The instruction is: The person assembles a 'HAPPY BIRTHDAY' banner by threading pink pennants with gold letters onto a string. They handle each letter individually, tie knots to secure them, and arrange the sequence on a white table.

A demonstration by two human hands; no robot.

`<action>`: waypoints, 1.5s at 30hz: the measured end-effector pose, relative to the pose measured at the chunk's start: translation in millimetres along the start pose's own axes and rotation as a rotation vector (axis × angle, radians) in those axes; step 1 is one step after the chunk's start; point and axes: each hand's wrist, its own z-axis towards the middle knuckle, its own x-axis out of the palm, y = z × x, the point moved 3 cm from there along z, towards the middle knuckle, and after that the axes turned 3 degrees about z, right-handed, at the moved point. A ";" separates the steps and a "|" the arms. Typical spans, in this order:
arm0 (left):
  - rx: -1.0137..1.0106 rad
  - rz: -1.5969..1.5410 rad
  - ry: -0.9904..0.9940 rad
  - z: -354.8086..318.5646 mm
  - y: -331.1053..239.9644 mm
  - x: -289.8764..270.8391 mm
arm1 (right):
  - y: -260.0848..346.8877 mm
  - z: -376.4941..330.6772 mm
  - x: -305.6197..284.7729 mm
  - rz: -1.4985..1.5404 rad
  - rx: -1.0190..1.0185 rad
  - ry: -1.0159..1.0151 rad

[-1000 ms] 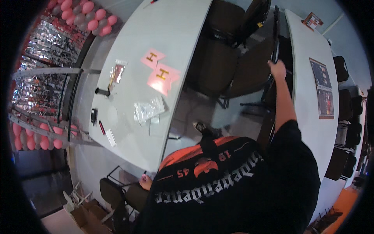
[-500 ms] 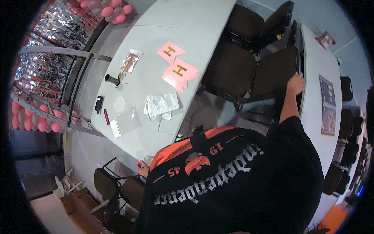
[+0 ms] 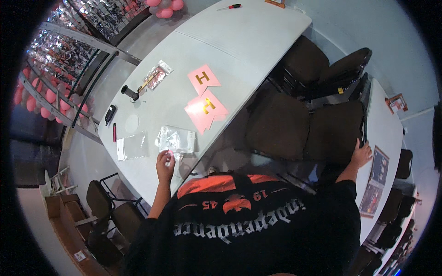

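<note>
My left hand (image 3: 165, 164) is closed on a small pink item (image 3: 170, 153), partly hidden by the fingers, at the near edge of the white table (image 3: 221, 32). Just beyond it lies a clear plastic packet (image 3: 178, 139). To the right, my right hand (image 3: 361, 154) grips the top of a dark padded chair's (image 3: 338, 129) backrest. Pink pennant cards (image 3: 207, 108) with gold letters lie in a small overlapping pile mid-table. A flat clear sleeve (image 3: 132, 146) rests left of the packet.
On the table are a dark roll-like cylinder (image 3: 127, 92), a package (image 3: 157, 76), a black device (image 3: 110, 114), a red pen-like item (image 3: 114, 132) and a screwdriver (image 3: 230, 7). A ladder (image 3: 87, 39) stands left. Chairs (image 3: 113, 207) stand lower left; a second table (image 3: 384, 124) is right.
My view has shifted, and the table shows further back. My left hand has come forward over the table with the pink item. My right hand remains at the chair's backrest.
</note>
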 end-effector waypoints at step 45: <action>0.037 -0.535 -0.160 223.7 -169.0 36.7 | 567.4 -92.6 -358.1 1.881 -1.527 1.213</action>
